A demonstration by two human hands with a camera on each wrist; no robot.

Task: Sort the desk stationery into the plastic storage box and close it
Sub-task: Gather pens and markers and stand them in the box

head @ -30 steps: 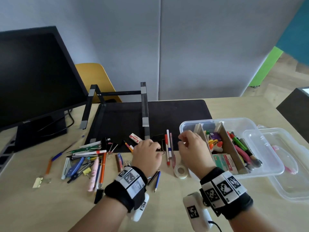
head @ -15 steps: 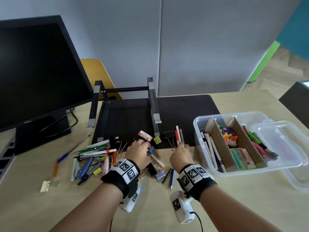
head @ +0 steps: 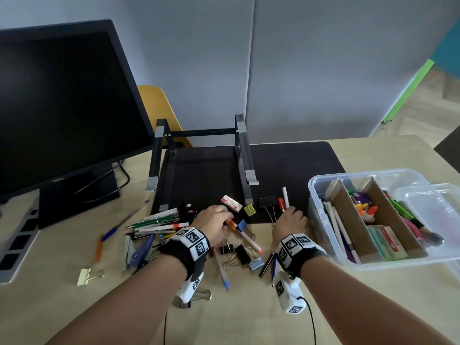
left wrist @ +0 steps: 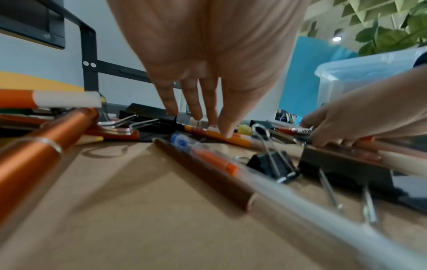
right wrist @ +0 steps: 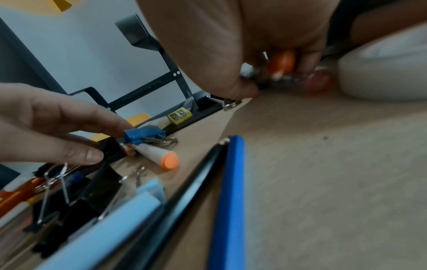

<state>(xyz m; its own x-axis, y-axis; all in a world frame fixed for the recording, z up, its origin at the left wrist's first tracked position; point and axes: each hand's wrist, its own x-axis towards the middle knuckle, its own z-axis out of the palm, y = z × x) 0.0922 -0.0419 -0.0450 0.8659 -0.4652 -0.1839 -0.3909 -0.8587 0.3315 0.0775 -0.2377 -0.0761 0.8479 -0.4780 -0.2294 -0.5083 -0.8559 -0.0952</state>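
Note:
The clear plastic storage box [head: 314, 188] stands at the right, split by cardboard dividers and holding pens, markers and erasers. Its lid [head: 438, 202] lies beside it, off the box. My right hand [head: 286, 210] sits just left of the box, its fingers curled round a red marker [head: 281, 202] and a white marker [head: 285, 194] at the mat's edge. The right wrist view shows that hand [right wrist: 277, 73] wrapped round an orange-red barrel. My left hand [head: 227, 219] reaches into the loose stationery. Its thumb and fingertips [left wrist: 227, 134] pinch an orange pen [left wrist: 240, 139].
Loose pens [head: 159, 222] lie left of my left hand. Binder clips [head: 242, 253], an eraser [head: 231, 202] and a yellow sharpener [head: 249, 210] lie between the hands. A laptop stand [head: 240, 155] on a black mat [head: 286, 165] and a monitor [head: 62, 100] stand behind.
My right hand came down from beside the box onto the markers and closed on them. My left hand stayed in the pile and settled on the orange pen.

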